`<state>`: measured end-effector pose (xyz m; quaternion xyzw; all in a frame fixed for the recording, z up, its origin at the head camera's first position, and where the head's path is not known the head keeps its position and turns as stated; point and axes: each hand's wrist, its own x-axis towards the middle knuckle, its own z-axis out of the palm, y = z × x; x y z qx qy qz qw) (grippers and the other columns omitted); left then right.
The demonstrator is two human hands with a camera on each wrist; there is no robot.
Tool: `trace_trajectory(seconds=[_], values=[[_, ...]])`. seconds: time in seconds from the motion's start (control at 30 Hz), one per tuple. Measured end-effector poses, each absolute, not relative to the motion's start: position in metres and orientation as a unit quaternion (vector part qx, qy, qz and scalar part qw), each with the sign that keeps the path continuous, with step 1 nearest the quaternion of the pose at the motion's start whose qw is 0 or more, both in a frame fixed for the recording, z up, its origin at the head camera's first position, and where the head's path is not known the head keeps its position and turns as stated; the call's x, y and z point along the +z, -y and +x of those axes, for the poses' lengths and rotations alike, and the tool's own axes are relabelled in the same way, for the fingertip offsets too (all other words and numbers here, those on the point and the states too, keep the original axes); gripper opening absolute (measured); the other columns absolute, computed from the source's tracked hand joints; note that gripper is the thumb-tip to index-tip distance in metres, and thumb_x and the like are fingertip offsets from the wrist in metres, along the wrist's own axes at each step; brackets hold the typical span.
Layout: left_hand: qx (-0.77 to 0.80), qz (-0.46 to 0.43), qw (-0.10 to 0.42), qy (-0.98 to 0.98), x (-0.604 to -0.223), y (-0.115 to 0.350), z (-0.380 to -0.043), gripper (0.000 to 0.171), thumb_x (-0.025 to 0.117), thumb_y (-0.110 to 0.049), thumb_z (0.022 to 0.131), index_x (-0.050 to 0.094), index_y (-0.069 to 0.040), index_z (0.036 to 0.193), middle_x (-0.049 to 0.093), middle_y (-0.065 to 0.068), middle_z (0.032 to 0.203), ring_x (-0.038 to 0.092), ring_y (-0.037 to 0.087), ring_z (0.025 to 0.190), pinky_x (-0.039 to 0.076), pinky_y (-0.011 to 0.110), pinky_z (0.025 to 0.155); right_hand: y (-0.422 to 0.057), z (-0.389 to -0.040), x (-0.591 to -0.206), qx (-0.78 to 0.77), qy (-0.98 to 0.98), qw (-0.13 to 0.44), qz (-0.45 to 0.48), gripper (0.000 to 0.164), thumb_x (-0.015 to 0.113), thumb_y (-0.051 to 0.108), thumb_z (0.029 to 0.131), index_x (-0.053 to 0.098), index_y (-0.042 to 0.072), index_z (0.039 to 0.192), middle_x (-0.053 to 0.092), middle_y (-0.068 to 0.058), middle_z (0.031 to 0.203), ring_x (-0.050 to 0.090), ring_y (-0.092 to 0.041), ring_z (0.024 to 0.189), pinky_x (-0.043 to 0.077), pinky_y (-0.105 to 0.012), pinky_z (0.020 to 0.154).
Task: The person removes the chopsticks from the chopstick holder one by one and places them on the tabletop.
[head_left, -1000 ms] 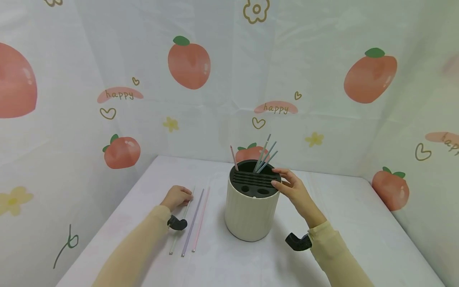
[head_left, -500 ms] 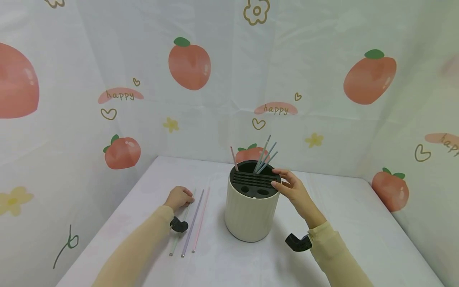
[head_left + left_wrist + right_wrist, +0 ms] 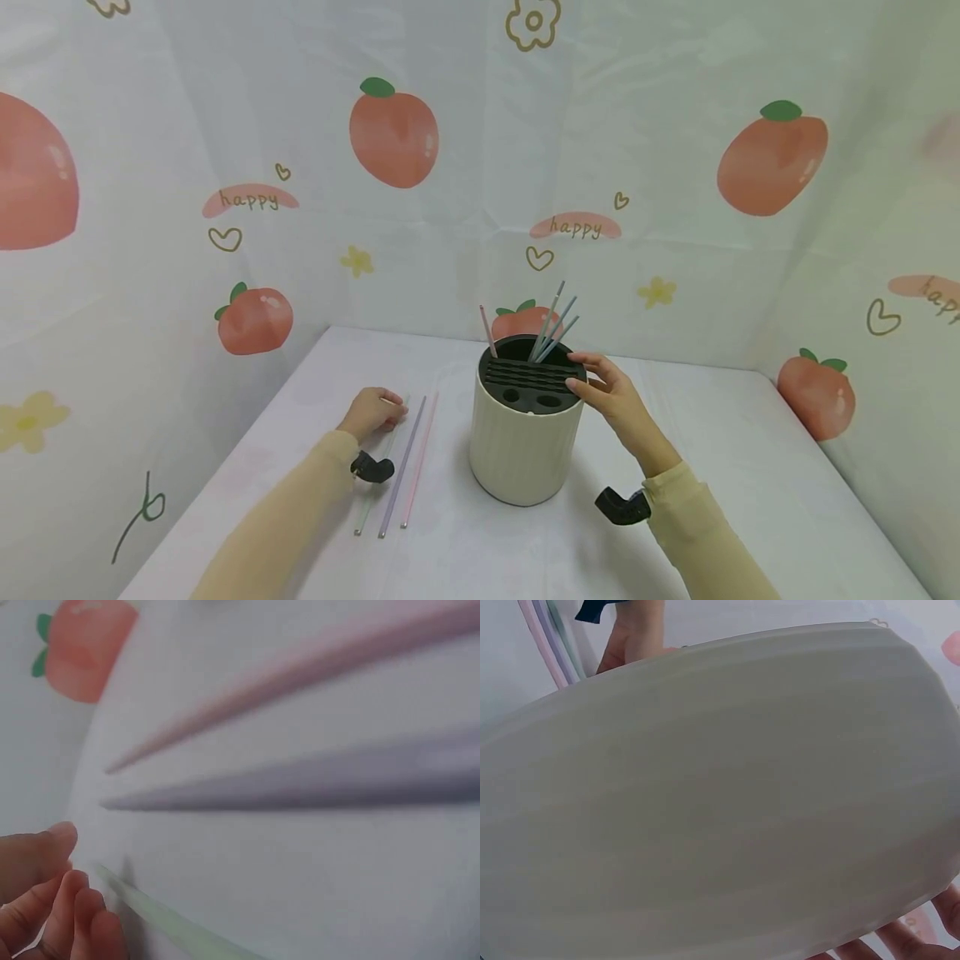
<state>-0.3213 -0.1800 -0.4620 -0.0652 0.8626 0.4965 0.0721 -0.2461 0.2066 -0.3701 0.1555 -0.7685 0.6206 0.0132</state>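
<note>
A cream, ribbed utensil holder (image 3: 522,458) with a black slotted top (image 3: 529,375) stands upright at the middle of the table. My right hand (image 3: 618,404) holds its right rim; in the right wrist view its fingers (image 3: 900,939) curve round the holder's side. Several chopsticks (image 3: 550,325) lean inside the holder's rear opening. On the table to its left, a green chopstick (image 3: 165,919), a purple one (image 3: 402,467) and a pink one (image 3: 419,462) lie side by side. My left hand (image 3: 372,412) is at the green chopstick's far end, bent fingertips beside it; contact is unclear.
White cloth covers the table (image 3: 720,492). A peach-printed curtain (image 3: 450,275) rises behind and at both sides. Dark wrist mounts (image 3: 624,506) stick out from both sleeves.
My left fingertips have shifted slightly right along the green chopstick, and the chopstick itself has moved very little. My right hand and the holder stay in place.
</note>
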Motion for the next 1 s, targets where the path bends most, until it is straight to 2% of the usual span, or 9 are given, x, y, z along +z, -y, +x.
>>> trace_trajectory(seconds=[0.17,0.27,0.4,0.63,0.87,1.0], values=[[0.556,-0.026,0.061,-0.828,-0.438,0.171,-0.322,0.029,0.066,-0.014,0.092,0.061,0.004,0.114,0.067,0.012,0.102,0.063,0.021,0.090,0.057,0.031,0.080,-0.207,-0.247,-0.370,0.618,0.772,0.011,0.150,0.046,0.060,0.017,0.096,0.044,0.002,0.137,0.044,-0.015,0.138,0.053,-0.018,0.116,0.046,-0.024,0.095],[0.593,0.031,0.040,-0.803,-0.411,0.159,-0.320,0.032,0.063,-0.015,0.094,0.058,0.005,0.118,0.067,0.010,0.104,0.063,0.022,0.092,0.056,0.034,0.086,-0.207,-0.247,-0.370,0.619,0.770,0.012,0.152,0.046,0.060,0.017,0.096,0.044,0.002,0.137,0.044,-0.014,0.137,0.054,-0.015,0.114,0.046,-0.022,0.093],[0.644,0.102,0.014,-0.758,-0.374,0.140,-0.313,0.031,0.064,-0.018,0.095,0.059,0.002,0.117,0.063,0.000,0.096,0.061,0.013,0.085,0.056,0.028,0.083,-0.207,-0.246,-0.370,0.621,0.768,0.015,0.155,0.046,0.060,0.017,0.096,0.044,0.002,0.137,0.044,-0.014,0.136,0.055,-0.012,0.111,0.046,-0.021,0.092],[0.699,0.175,-0.002,-0.693,-0.330,0.107,-0.297,0.021,0.065,-0.015,0.093,0.061,-0.004,0.111,0.062,0.004,0.096,0.062,0.018,0.088,0.056,0.025,0.082,-0.207,-0.247,-0.369,0.629,0.761,0.011,0.160,0.046,0.059,0.014,0.097,0.043,0.000,0.137,0.043,-0.019,0.137,0.057,-0.008,0.108,0.047,-0.018,0.091],[0.701,0.221,-0.013,-0.678,-0.317,0.086,-0.291,0.023,0.063,-0.008,0.093,0.059,0.002,0.114,0.062,-0.002,0.098,0.063,0.010,0.089,0.055,0.026,0.085,-0.206,-0.246,-0.369,0.631,0.758,0.007,0.163,0.046,0.058,0.013,0.097,0.043,-0.001,0.138,0.042,-0.020,0.138,0.057,-0.006,0.107,0.046,-0.018,0.091],[0.694,0.239,-0.013,-0.679,-0.317,0.080,-0.291,0.020,0.064,-0.004,0.092,0.059,0.001,0.110,0.062,-0.004,0.099,0.062,0.008,0.092,0.054,0.027,0.088,-0.206,-0.247,-0.370,0.630,0.760,0.009,0.161,0.045,0.058,0.013,0.097,0.043,-0.001,0.137,0.043,-0.019,0.138,0.057,-0.006,0.107,0.047,-0.018,0.091]])
